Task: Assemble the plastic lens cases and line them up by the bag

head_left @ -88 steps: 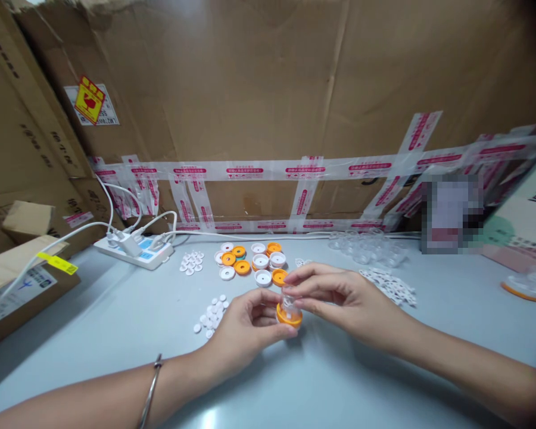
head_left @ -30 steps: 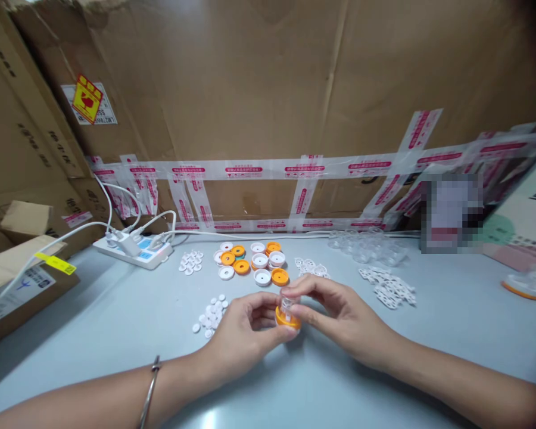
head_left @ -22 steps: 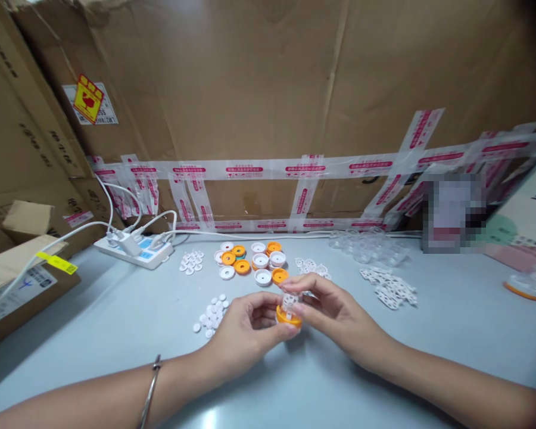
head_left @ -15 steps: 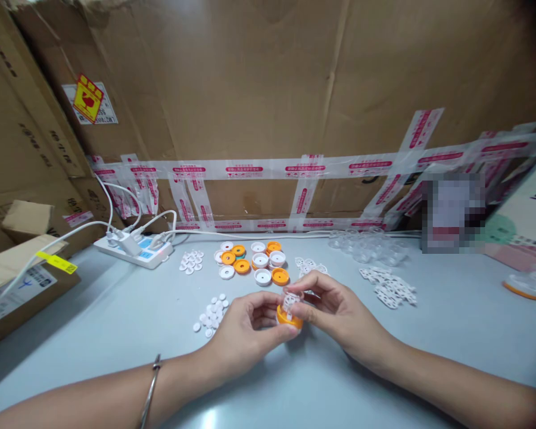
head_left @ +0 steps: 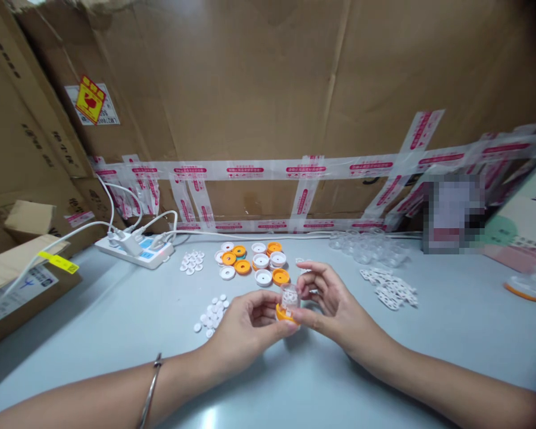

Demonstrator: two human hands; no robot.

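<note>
Grip of the left hand (head_left: 245, 325) is closed on a round orange plastic base (head_left: 281, 311), over the grey-blue worktop (head_left: 339, 387) between both hands. A clear plastic cylinder (head_left: 290, 288) with white pieces inside stands on it. The right hand (head_left: 337, 304) rests its thumb against the front, index finger raised; whether it grasps, I cannot tell. Round white and orange plastic caps (head_left: 261, 261) lie beyond.

glare marks the softly shadowed table (head_left: 321, 393), while the view's upper-right corner darkens, seemingly blurred.
</note>
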